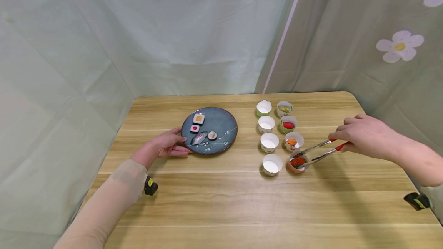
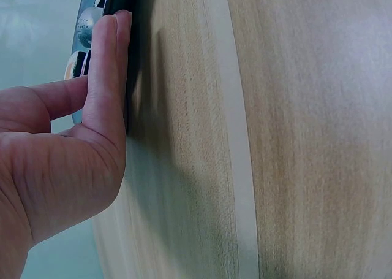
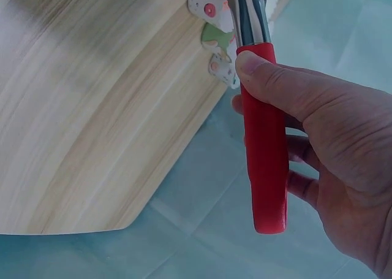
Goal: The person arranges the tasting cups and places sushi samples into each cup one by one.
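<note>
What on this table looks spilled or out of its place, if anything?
Nothing stands out: the eight bowls stand upright in two columns, four sushi pieces rest on the plate, and the table shows no spill.

On the table (image 1: 221, 203), the plate (image 1: 225, 126) bearing four sushi pieces (image 1: 199, 118) lies left of two rows of bowls (image 1: 269, 142).

A makeshift booth: pale hanging sheets (image 1: 214, 30) (white flowers (image 1: 399, 46) on one) around a wood-grain table (image 1: 221, 199).
</note>
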`<state>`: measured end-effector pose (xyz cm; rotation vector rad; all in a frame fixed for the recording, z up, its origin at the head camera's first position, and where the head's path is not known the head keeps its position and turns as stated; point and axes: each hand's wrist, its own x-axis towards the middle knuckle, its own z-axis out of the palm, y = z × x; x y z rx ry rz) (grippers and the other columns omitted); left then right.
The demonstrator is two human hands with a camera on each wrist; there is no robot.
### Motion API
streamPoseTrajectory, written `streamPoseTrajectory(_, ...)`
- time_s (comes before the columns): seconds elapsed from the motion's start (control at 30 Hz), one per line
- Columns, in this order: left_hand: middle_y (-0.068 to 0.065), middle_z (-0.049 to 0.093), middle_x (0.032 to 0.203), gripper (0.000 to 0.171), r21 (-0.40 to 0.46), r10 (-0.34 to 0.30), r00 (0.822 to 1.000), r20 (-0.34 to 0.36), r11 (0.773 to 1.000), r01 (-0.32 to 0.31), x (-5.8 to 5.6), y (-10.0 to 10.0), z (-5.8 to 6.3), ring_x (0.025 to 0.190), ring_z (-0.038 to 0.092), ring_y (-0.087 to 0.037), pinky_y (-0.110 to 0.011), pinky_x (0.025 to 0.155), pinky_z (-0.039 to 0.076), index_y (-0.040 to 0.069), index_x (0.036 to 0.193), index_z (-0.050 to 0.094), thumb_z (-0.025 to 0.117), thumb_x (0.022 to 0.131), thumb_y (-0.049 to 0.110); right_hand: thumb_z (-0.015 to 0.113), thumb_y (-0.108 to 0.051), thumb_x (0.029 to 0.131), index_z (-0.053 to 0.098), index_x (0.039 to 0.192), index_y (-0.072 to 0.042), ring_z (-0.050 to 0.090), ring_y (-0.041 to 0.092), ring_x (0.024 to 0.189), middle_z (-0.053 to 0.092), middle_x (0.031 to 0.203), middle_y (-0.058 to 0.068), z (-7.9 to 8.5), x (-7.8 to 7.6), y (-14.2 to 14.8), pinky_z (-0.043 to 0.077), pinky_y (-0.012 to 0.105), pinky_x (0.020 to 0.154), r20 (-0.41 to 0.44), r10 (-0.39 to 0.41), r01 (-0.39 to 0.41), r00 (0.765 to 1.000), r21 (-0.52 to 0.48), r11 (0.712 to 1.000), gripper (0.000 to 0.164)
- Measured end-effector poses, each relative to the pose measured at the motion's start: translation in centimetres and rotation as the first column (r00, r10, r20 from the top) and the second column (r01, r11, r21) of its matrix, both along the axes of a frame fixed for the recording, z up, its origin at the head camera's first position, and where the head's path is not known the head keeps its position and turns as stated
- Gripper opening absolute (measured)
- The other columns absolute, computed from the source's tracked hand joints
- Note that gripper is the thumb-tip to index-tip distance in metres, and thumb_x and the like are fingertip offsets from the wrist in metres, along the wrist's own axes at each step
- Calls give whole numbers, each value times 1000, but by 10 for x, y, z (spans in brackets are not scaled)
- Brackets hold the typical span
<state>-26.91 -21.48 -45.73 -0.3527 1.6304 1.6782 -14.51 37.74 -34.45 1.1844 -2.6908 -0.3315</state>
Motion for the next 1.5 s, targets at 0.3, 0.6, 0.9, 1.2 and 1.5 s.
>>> streamPoseTrajectory(0.3,-27,63,116,72,8,0,1000,4,1000,0,0,0,0,86,76,-31,-46,87,60,30,166,0,42,111,10,96,-34,61,78,103,-25,51,11,75,66,86,-18,10,0,1,47,36,65,5,-11,11,1000,-16,1000,47)
streamPoseTrajectory(0.6,-28,60,120,73,12,2,1000,4,1000,-2,0,0,1,86,76,-31,-46,87,61,31,166,0,42,111,10,96,-35,61,77,103,-24,52,13,74,65,84,-16,17,-3,1,42,33,59,-18,-9,9,1000,-30,1000,48)
streamPoseTrajectory(0.9,-28,57,125,73,7,3,1000,6,1000,-3,0,-1,0,86,76,-32,-46,88,60,32,166,0,43,110,11,97,-33,61,76,106,-22,54,15,75,68,88,-13,21,-8,-2,40,32,59,-17,-25,24,1000,-39,999,51)
streamPoseTrajectory(1.2,-28,57,125,72,15,1,1000,1,1000,-1,0,0,-1,87,76,-32,-46,88,60,31,166,2,43,111,11,96,-34,63,76,109,-21,59,20,80,71,92,-9,24,-13,-6,43,36,61,-9,-39,39,999,-39,998,52)
streamPoseTrajectory(1.5,-28,58,123,72,12,-2,1000,-5,1000,2,1,-1,0,87,76,-32,-46,89,60,31,166,2,43,111,10,95,-35,66,74,115,-22,60,20,87,72,99,-8,26,-17,-11,46,38,65,1,-87,87,996,-34,996,55)
